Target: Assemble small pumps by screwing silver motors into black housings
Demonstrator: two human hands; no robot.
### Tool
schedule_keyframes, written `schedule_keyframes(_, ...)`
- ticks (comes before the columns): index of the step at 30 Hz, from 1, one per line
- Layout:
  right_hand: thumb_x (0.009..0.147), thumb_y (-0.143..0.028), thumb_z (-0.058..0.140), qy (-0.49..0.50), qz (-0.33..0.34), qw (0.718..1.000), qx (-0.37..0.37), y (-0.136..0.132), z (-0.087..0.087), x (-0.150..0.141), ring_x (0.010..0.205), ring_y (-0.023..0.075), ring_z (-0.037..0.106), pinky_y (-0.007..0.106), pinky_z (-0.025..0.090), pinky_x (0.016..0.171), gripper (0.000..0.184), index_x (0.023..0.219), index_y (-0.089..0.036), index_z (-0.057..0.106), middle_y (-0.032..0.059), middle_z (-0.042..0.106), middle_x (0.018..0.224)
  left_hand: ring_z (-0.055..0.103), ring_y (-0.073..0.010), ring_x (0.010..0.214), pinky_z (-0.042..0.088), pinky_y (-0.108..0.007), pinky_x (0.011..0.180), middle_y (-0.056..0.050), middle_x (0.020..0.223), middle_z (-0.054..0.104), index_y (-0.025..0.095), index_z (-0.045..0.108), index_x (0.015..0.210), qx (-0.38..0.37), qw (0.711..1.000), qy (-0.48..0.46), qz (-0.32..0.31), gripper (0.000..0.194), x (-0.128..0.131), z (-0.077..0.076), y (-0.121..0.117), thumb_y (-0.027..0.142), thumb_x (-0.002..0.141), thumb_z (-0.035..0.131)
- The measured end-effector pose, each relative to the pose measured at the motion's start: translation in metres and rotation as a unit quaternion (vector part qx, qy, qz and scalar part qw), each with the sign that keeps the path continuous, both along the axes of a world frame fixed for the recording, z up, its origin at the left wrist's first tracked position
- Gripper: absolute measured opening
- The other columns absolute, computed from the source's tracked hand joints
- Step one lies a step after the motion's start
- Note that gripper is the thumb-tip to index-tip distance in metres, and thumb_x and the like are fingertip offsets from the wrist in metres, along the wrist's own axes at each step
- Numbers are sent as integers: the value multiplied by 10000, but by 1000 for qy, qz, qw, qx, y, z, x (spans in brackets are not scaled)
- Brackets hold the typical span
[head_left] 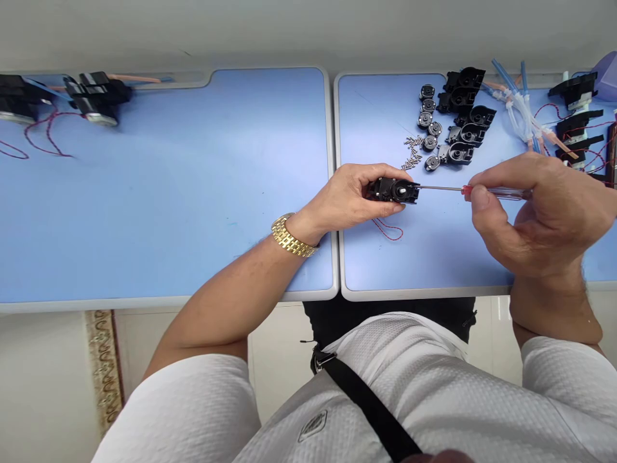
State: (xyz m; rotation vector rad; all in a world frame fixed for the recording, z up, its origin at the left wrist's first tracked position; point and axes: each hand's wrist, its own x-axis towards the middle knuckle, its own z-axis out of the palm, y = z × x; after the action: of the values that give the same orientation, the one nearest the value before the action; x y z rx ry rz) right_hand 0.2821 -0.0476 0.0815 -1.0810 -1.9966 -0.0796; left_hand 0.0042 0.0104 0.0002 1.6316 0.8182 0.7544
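Note:
My left hand (348, 198) grips a small black motor assembly (396, 190) between thumb and fingers, above the right-hand table. A thin red wire loop (390, 230) hangs out below it. In my right hand (542, 215) is a screwdriver (499, 191) with a clear and red handle, held level. Its shaft points left and its tip meets the right side of the black assembly; the exact contact point is too small to make out. Just beyond my left hand lie loose small screws (412, 154) and several round black parts (427, 120).
Black housings (465, 135) stand in a column at the back right. Beside them lie bundled clear and blue tubes (523, 112) and more black assemblies with red wires (578, 128). At far left sit two finished-looking black units (99, 96). A gap (336, 193) separates the two blue tables.

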Motion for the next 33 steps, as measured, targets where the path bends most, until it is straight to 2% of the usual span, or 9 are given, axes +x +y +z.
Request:
schedule_keyframes(11,1006,-163,741,-43,4,999,0,0,2,2,648,201,803,370,638,625,203,978,-361,782,-98,870,850,839,-215,938,692,-325,842,-52,1074,902,244,923,1270,1,1000,0,-10,442,0,0,-1,430,876,997)
schedule_keyframes(16,999,-169,757,-49,38,998,7,2,3,4,677,181,825,334,642,648,149,1008,-316,779,-73,892,893,851,-214,955,689,-314,852,-56,1108,917,238,926,1275,10,1000,7,-19,414,0,2,-3,392,894,975)
schedule_keyframes(17,989,-200,752,-23,48,997,51,3,3,4,608,165,784,319,605,593,98,960,-294,763,-72,862,819,855,-215,965,691,-314,861,-57,1120,921,239,925,1275,11,1000,7,-20,410,0,3,-3,388,896,971)
schedule_keyframes(18,1052,-216,741,-63,34,997,10,3,3,3,684,179,822,329,635,660,89,1014,-290,775,-62,883,876,859,-216,975,695,-314,870,-58,1134,924,239,925,1275,13,1000,5,-21,407,1,3,-4,384,896,966)
schedule_keyframes(21,1084,-330,765,-41,15,999,19,4,2,3,660,169,787,324,554,623,104,987,-291,772,-69,857,825,871,-222,1003,709,-320,892,-59,1167,930,241,926,1276,11,1000,4,-25,407,2,5,-5,380,895,954)
schedule_keyframes(24,1112,-472,790,-44,9,999,28,4,0,5,608,157,712,331,450,576,262,929,-286,754,-65,781,720,877,-226,1014,714,-327,902,-56,1172,931,243,928,1275,11,1000,6,-27,396,2,5,-5,377,902,943)
schedule_keyframes(27,1110,-545,812,-59,-6,998,20,4,0,7,568,158,650,353,407,557,361,872,-287,730,-61,695,642,878,-226,1021,702,-315,900,-60,1170,933,239,930,1269,16,999,7,-29,392,2,5,-5,373,902,945)
schedule_keyframes(30,1148,-480,751,-56,-15,998,7,2,2,6,602,174,703,365,435,562,299,915,-291,756,-53,764,716,874,-219,1013,690,-302,891,-59,1167,933,233,929,1277,17,999,13,-29,399,1,6,-5,373,903,944)
schedule_keyframes(33,1125,-318,773,-41,8,999,-10,1,4,3,703,181,809,347,520,585,97,1040,-280,802,-36,886,913,862,-204,990,676,-288,881,-54,1167,930,229,929,1290,11,999,22,-26,401,1,8,-6,357,910,928)
